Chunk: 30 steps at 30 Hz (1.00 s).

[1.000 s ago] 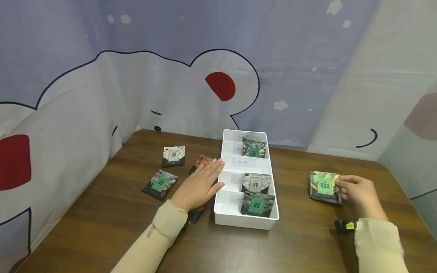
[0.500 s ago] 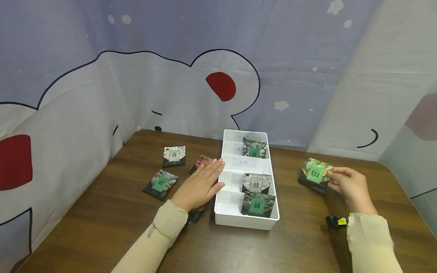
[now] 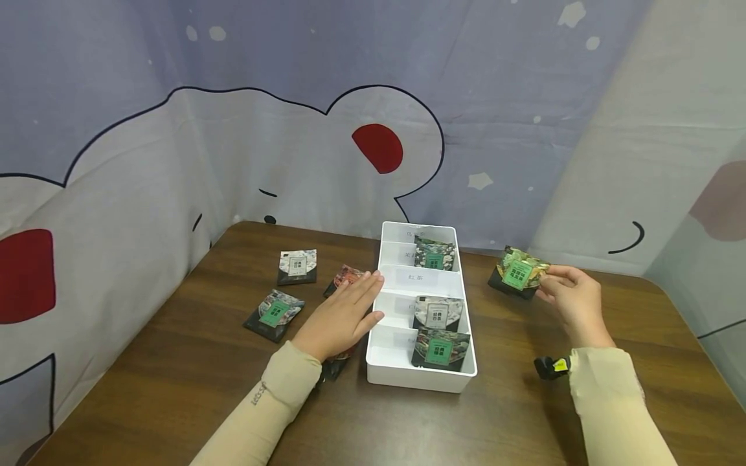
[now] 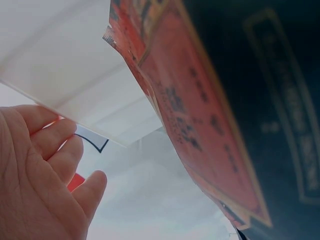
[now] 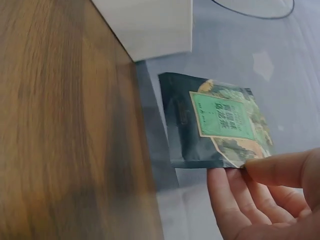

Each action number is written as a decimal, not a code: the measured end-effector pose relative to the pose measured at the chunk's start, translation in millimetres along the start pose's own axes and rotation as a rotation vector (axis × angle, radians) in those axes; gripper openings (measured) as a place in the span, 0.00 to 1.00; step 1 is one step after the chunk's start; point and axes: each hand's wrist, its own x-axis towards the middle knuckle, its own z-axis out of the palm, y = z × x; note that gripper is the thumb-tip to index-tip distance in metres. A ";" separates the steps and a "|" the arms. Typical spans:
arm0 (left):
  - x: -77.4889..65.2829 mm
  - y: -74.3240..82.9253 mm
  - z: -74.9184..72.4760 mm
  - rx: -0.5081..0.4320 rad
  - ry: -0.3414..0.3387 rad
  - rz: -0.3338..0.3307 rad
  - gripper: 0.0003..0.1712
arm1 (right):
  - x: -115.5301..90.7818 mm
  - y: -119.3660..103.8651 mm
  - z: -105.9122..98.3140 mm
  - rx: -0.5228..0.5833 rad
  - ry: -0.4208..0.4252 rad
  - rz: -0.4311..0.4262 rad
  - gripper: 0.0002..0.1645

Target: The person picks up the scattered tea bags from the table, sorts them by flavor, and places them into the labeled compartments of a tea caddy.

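Observation:
My right hand point(image 3: 574, 304) pinches a tea sachet point(image 3: 517, 274) by its edge, thumb on the front and fingers behind. The sachet has a green label and yellow-green print over a dark base; in the right wrist view it appears off the table. My left hand point(image 3: 340, 318) lies with fingers extended along the left side of a white divided box point(image 3: 408, 377), fingertips right at its rim. In the left wrist view a red-labelled sachet point(image 4: 192, 120) fills the right side. Inside the box stand a white-labelled sachet point(image 3: 437, 313) and green-labelled sachets point(image 3: 440, 350).
Left of the box lie a white-labelled sachet point(image 3: 297, 266), a green-labelled one point(image 3: 274, 314) and a red one point(image 3: 344, 277). Another dark sachet point(image 3: 334, 369) is partly under my left forearm. A patterned curtain point(image 3: 280, 162) stands behind the wooden table point(image 3: 501, 408).
My right hand has lifted the green-labelled sachet and carried it leftward and farther back, toward the box. The left hand and the box have stayed put.

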 end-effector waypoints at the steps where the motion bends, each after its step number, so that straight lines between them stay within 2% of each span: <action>1: 0.3 -0.2 0.4 0.001 -0.003 -0.002 0.38 | 1.0 -1.1 2.9 -0.008 0.008 -0.012 0.12; 10: 1.1 -0.1 0.1 -0.004 0.007 -0.001 0.38 | 3.4 -17.7 29.8 -0.098 0.084 -0.153 0.08; 16: -0.4 0.1 0.2 -0.005 0.011 0.004 0.38 | 11.4 -22.9 47.3 -0.074 0.110 -0.256 0.08; 24: -1.3 -0.4 -0.4 0.013 0.027 0.019 0.38 | 23.3 -28.9 66.5 -0.163 0.085 -0.426 0.13; 30: -0.8 -0.4 -0.1 0.004 0.025 0.025 0.38 | 29.7 -34.1 84.6 -0.179 0.026 -0.538 0.13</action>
